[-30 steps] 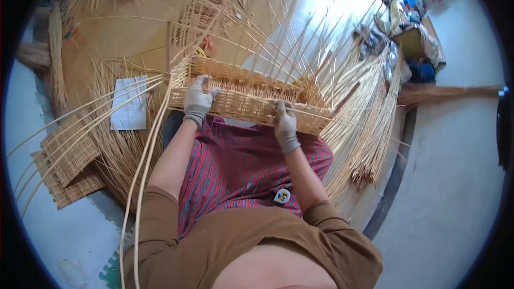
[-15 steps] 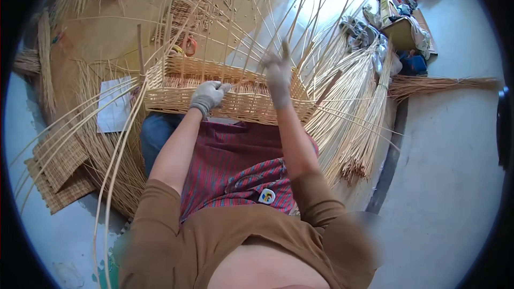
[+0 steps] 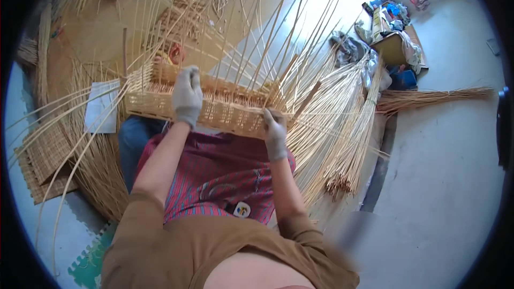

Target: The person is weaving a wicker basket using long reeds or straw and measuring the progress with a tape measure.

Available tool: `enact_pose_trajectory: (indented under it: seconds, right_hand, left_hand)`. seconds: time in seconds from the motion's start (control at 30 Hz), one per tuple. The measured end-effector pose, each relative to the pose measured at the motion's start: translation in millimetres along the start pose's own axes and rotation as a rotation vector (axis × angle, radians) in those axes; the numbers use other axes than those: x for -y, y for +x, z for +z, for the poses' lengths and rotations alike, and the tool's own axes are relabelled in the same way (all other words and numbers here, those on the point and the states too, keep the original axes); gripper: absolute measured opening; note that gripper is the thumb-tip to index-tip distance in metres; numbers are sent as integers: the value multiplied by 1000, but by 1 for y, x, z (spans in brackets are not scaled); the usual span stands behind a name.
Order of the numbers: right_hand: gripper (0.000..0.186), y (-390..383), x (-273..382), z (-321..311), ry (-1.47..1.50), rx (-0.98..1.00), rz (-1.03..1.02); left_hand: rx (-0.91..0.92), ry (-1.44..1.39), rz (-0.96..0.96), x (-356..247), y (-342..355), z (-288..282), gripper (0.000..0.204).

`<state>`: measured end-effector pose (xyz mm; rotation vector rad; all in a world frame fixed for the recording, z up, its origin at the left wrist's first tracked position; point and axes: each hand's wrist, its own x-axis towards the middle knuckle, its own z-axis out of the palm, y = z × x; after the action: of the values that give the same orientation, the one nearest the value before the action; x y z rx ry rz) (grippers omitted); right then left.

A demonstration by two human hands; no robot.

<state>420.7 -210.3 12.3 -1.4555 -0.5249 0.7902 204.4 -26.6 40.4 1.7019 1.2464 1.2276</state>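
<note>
A long pale wicker basket (image 3: 227, 115), with tall loose stakes rising from it, rests over a red striped cloth (image 3: 206, 158) on my lap. My gloved left hand (image 3: 187, 96) is curled at the front wall, left of centre, its fingertips raised above that rim; what they grip is unclear. My gloved right hand (image 3: 274, 134) grips the basket's front wall near its right end, fingers curled at the upper edge. Long canes (image 3: 75, 104) stick out leftward from the basket's left end.
Large bundles of pale canes (image 3: 337, 144) lie at the right, beside a darker bundle (image 3: 433, 96) and clutter (image 3: 399, 37). Woven mats (image 3: 43, 160), loose reeds (image 3: 96, 171) and a white paper (image 3: 100, 107) are at the left. A green foam mat (image 3: 88, 257) lies lower left.
My right hand, raised half a second ago, is back down on the basket's right end. My left hand has risen and shifted leftward. The basket sits further left in view.
</note>
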Motion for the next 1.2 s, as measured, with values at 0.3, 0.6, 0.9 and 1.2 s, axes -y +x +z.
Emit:
enact_pose_trajectory:
  seconds: [0.3,0.6,0.9,1.2]
  right_hand:
    - [57,60,89,92,-817,-81,-811]
    - [18,-21,7,-83,102,-272,36]
    - [45,73,110,14,-1042,-155,-797]
    - [14,-45,14,-66,-299,-412,-90]
  left_hand:
    - [830,242,-449,-23,-33,62,38]
    - [71,18,45,-28,-68,61,31]
    - [766,-46,-432,-77,-78,136,32]
    - [595,67,-124,-33,-86,159,30]
